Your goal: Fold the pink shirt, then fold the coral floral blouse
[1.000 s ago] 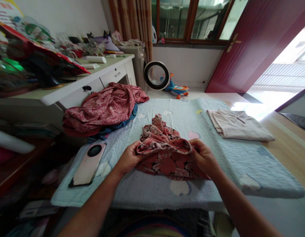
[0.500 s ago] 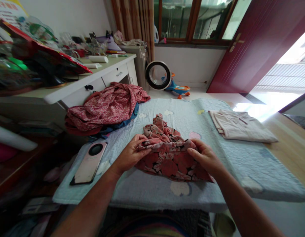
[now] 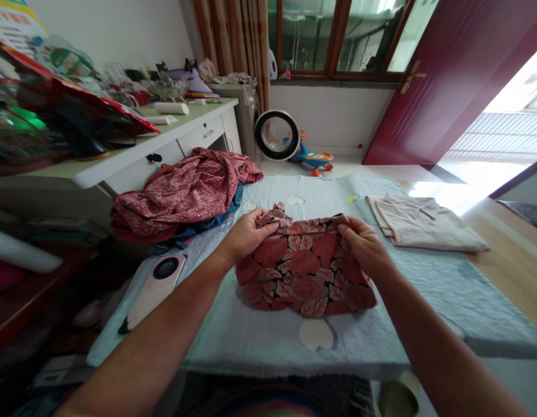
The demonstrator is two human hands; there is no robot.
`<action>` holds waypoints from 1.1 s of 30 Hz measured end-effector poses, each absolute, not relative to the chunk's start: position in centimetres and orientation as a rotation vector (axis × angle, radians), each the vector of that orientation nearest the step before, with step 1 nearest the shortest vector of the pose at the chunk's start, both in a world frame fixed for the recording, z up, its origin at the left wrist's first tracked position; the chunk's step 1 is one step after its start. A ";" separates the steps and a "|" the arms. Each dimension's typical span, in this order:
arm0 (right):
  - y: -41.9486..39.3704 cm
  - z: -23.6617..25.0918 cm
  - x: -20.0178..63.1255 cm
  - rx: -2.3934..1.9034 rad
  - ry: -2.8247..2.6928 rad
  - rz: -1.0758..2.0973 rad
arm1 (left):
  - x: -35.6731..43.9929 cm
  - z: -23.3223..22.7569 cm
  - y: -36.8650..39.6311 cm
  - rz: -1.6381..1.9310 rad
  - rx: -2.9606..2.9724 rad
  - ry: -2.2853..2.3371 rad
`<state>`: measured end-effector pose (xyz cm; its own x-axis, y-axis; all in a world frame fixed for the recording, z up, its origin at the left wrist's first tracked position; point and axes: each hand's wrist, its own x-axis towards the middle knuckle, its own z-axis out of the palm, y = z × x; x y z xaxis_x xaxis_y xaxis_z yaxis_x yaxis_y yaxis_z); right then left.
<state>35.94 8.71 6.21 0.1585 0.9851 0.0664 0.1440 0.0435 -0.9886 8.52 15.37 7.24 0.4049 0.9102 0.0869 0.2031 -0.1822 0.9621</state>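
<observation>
Head view: both hands (image 3: 246, 234) (image 3: 364, 246) gripping floral garment (image 3: 305, 269).

left hand (image 3: 245, 234) & right hand (image 3: 363, 243) grip top corners of red floral garment (image 3: 305, 269) on pale blue quilt (image 3: 268, 336); phone (image 3: 153, 284) at left; red cloth pile (image 3: 186, 191) behind; folded beige cloth (image 3: 425, 223) at right

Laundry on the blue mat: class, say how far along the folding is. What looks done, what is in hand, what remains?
Done: a beige garment lies folded flat on the blue mat. In hand: the left hand and right hand grip the far edge of a red floral garment, partly folded. Left: a red patterned heap over blue cloth, unfolded.
</observation>
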 end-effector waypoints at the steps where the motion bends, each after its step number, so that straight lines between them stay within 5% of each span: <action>1: 9.4 6.2 36.1 -1.339 -1.196 0.980 | 8.8 7.5 16.2 0.857 1.693 1.008; 8: 13.7 3.9 37.2 -1.430 -1.181 1.070 | 10.4 6.4 22.6 0.668 1.933 1.139; 15: 17.9 1.0 39.8 -1.522 -1.300 1.037 | 10.6 5.3 26.8 0.289 1.501 0.873; 23: 22.4 -0.7 41.3 -1.684 -1.202 0.829 | 13.0 2.4 30.6 0.910 1.710 1.377; 33: 19.4 -1.8 44.9 -2.261 -1.737 0.598 | 7.5 0.5 25.5 0.606 1.803 1.607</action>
